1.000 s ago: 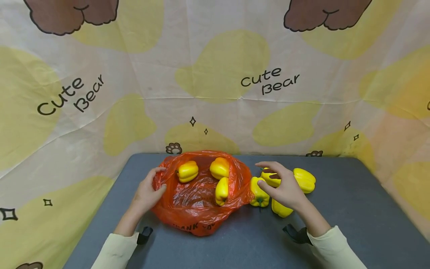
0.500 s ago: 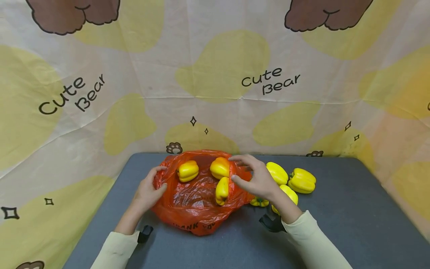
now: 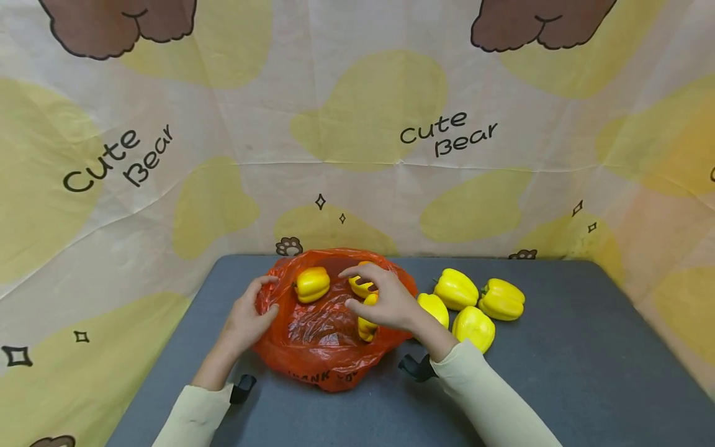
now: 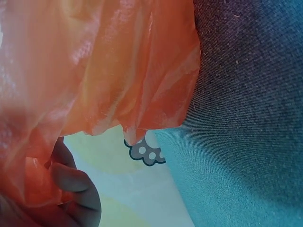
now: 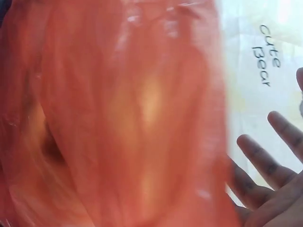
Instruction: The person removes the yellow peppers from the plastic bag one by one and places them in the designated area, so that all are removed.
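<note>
Head view only: peppers (image 3: 473, 329) beside bag (image 3: 324, 357)

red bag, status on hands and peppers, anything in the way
Left hand grips red bag by rim; right hand over it, empty. Three yellow peppers inside, four peppers outside. Right hand partly hides two inside.

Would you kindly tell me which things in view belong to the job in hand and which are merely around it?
Part of the job:
red plastic bag, its edge held by the left hand
three yellow peppers inside the bag
right hand, over the bag's opening
four yellow peppers to its right, probably

Merely around it:
grey table
printed backdrop
black wrist bands
</note>
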The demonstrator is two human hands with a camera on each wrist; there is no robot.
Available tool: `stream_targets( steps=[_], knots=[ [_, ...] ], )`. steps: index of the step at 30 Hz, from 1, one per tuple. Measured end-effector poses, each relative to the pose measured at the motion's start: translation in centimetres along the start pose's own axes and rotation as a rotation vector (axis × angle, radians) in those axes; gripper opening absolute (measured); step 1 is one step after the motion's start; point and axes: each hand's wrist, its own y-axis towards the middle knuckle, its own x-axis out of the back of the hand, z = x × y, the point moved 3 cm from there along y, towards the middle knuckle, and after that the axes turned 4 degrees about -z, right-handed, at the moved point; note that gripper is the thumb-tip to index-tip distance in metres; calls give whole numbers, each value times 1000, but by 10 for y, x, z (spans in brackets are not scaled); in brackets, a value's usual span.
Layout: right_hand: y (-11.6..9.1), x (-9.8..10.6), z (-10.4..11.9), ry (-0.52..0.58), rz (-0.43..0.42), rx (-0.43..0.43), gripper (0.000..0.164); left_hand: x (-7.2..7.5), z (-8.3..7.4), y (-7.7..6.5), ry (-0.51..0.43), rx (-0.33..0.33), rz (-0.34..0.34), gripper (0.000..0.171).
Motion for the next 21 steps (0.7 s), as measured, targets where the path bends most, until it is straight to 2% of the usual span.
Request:
stream_targets(
  steps=[11, 17, 21],
  knots=[
    [7, -20, -22, -180, 154, -39, 45, 1, 0, 0, -3, 15, 12, 50],
    [3, -21, -33, -331, 170, -76, 47, 1, 0, 0, 13, 5, -4, 49],
    [1, -22, -40, -389, 159, -70, 46, 2, 1, 0, 15, 0, -9, 50]
  ],
)
